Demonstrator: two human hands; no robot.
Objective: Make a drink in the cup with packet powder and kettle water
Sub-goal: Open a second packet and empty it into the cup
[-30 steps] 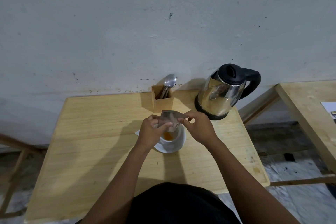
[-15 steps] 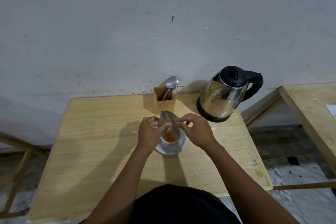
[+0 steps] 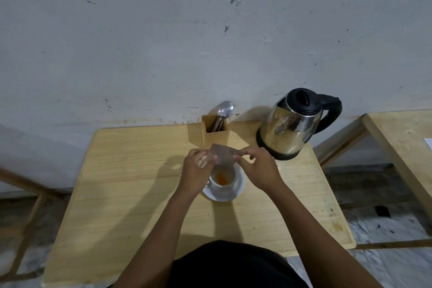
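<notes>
Left hand: I see my left hand [image 3: 196, 174] curled closed, pinching the left edge of the packet between thumb and fingers, just above the cup's left side.
Right hand: my right hand [image 3: 258, 169] is closed on the packet's right edge, thumb and forefinger pinching it, the other fingers loosely bent.
Packet: the packet [image 3: 223, 156] hangs between both my hands, tipped down over the cup; it looks greyish and a bit blurred, so I cannot read any print on it.
Cup: the white cup [image 3: 225, 181] stands on a white saucer [image 3: 237, 190] near the middle of the table, with a small heap of orange powder [image 3: 221, 178] at its bottom.
Kettle: the steel kettle [image 3: 291, 127] with black lid and handle sits on its base at the table's far right corner, apart from the cup, handle pointing right.
Spoon holder: a wooden holder [image 3: 215, 131] stands at the far edge just beyond my hands, with a spoon [image 3: 225, 110] standing in it, bowl upward against the wall.
Table: the light wooden table [image 3: 131, 170] butts the grey wall; a second table [image 3: 402, 145] shows at the right edge.
</notes>
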